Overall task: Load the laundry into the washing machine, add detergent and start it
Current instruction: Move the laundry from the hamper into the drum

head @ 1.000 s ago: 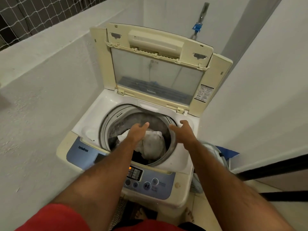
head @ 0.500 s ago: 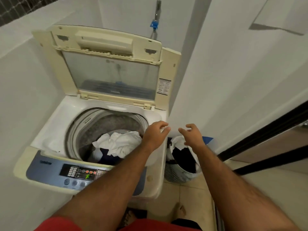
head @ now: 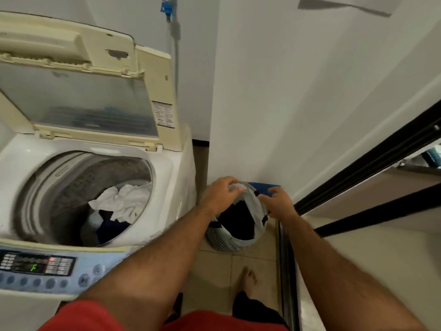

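The top-loading washing machine (head: 177, 168) stands at the left with its lid (head: 83, 99) raised. White and dark laundry (head: 121, 201) lies in the drum. On the floor to the machine's right sits a round laundry basket (head: 226, 243) holding dark clothes (head: 238, 219). My left hand (head: 219, 193) is at the basket's far rim, fingers curled over its light edge. My right hand (head: 279, 204) hovers at the right rim with fingers spread and relaxed, holding nothing. No detergent is in view.
The control panel (head: 35, 265) is lit with a green "F". A blue object (head: 263, 187) lies behind the basket against the white wall. A black sliding-door frame (head: 358, 187) runs along the right. A blue tap (head: 165, 7) hangs above. My bare foot (head: 248, 280) stands on the tiles.
Both hands left the drum, where white cloth now lies, and swung right and down to the basket. The view turned right with them.
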